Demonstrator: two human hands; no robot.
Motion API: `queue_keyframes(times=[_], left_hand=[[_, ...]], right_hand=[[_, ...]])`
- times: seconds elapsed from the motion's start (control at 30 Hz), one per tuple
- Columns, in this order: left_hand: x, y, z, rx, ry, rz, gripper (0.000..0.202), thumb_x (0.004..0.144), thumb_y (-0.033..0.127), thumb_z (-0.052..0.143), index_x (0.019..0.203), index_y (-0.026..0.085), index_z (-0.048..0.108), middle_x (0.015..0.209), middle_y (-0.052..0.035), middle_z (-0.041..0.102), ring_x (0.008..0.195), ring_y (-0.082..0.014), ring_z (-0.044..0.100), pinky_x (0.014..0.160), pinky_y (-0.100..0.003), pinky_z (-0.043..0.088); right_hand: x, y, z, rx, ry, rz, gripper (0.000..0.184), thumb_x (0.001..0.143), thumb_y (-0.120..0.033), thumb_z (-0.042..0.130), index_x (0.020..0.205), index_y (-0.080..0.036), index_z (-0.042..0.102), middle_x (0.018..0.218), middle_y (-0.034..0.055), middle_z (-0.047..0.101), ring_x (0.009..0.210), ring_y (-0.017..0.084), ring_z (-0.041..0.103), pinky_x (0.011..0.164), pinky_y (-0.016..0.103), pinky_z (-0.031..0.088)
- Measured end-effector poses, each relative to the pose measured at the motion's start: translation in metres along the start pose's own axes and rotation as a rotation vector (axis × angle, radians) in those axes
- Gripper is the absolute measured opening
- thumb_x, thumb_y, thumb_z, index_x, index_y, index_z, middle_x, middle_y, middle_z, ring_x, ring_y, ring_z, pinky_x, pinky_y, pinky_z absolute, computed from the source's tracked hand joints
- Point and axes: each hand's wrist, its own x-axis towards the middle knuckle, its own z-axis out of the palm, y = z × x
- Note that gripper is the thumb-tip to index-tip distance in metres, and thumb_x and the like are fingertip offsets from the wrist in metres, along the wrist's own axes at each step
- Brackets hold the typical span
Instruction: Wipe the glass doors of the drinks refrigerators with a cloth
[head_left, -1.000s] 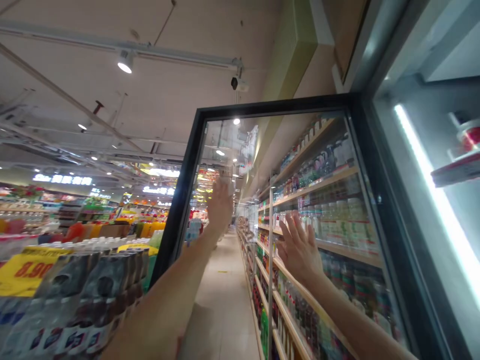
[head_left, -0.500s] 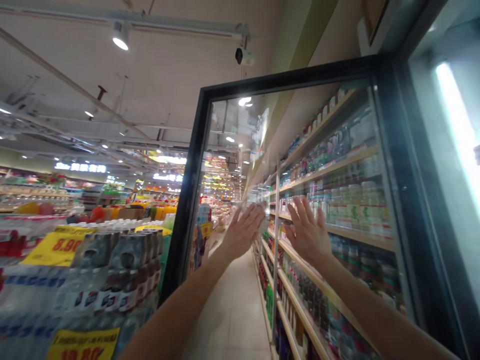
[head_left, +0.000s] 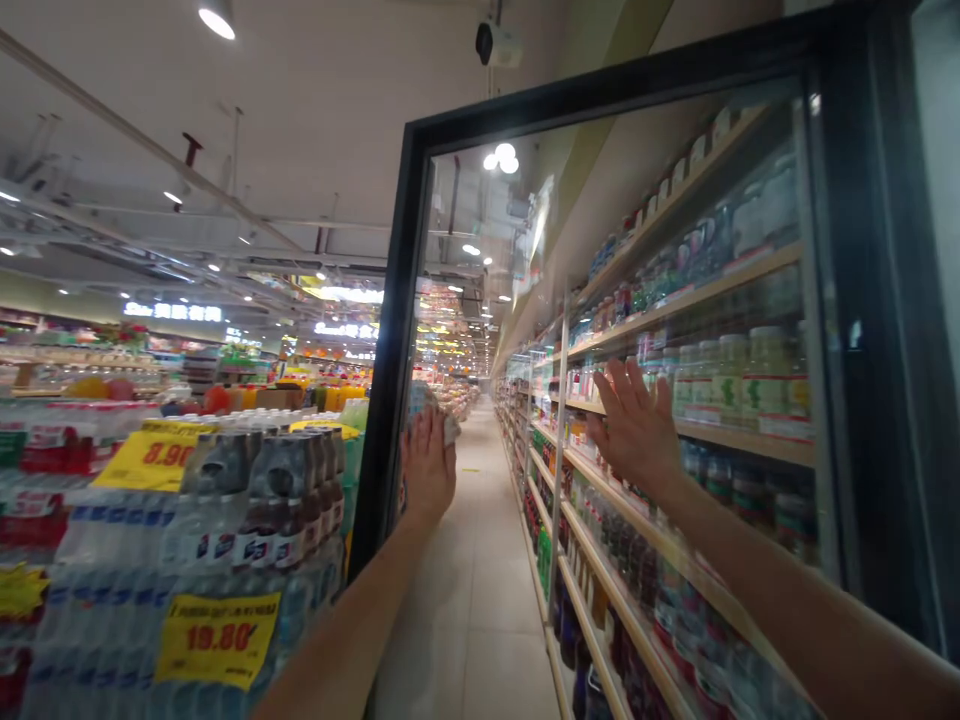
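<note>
The glass door [head_left: 416, 140], in a black frame, stands in front of me. My left hand [head_left: 429, 462] lies flat against the pane near its left edge, fingers stretched upward. A pale, thin cloth [head_left: 451, 428] shows past its fingers, pressed between hand and glass; most of it is hidden. My right hand [head_left: 637, 425] rests on the pane further right, fingers spread and nothing in it. Through the glass, behind that hand, I see shelves of bottles.
Shrink-wrapped packs of bottles [head_left: 247, 490] with yellow price signs [head_left: 217, 640] are stacked to the left of the door. Beyond the pane a tiled aisle [head_left: 480, 560] runs along bottle shelves [head_left: 750, 430]. A camera [head_left: 496, 45] hangs from the ceiling.
My left hand has slid left across the glass with the cloth, from near the middle to the left edge. My right hand stays spread on the pane. The view has tilted down slightly.
</note>
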Motion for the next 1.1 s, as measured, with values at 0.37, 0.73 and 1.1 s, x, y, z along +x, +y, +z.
queue_keyframes(times=[0.37,0.73,1.1], left_hand=[[-0.058,-0.009,-0.004,-0.064,0.014,0.029,0.058,0.086,0.016,0.038,0.141,0.016,0.020,0.142,-0.0147,0.033,0.138,-0.0224,0.012,0.109,-0.048,0.020],[-0.069,-0.038,-0.008,-0.175,-0.069,0.356,0.054,0.084,0.016,0.041,0.136,0.025,0.032,0.142,-0.0064,0.036,0.137,-0.0194,0.015,0.113,-0.046,0.012],[0.008,-0.019,0.009,-0.295,-0.049,0.584,0.045,0.086,0.020,0.041,0.131,0.023,0.040,0.141,-0.0057,0.038,0.138,-0.0185,0.009,0.113,-0.045,0.007]], right_hand=[[0.000,0.000,0.000,-0.060,-0.021,0.007,0.056,0.088,-0.039,0.038,0.139,-0.017,0.028,0.144,0.0115,0.031,0.136,0.026,0.017,0.107,0.053,0.015],[0.000,0.002,-0.002,-0.100,-0.042,0.010,0.057,0.088,-0.037,0.037,0.140,-0.019,0.025,0.146,0.0103,0.027,0.137,0.025,0.015,0.108,0.051,0.012],[-0.006,0.003,0.001,-0.131,0.018,0.028,0.053,0.088,-0.027,0.035,0.140,-0.020,0.025,0.144,0.0085,0.033,0.136,0.021,0.020,0.109,0.046,0.014]])
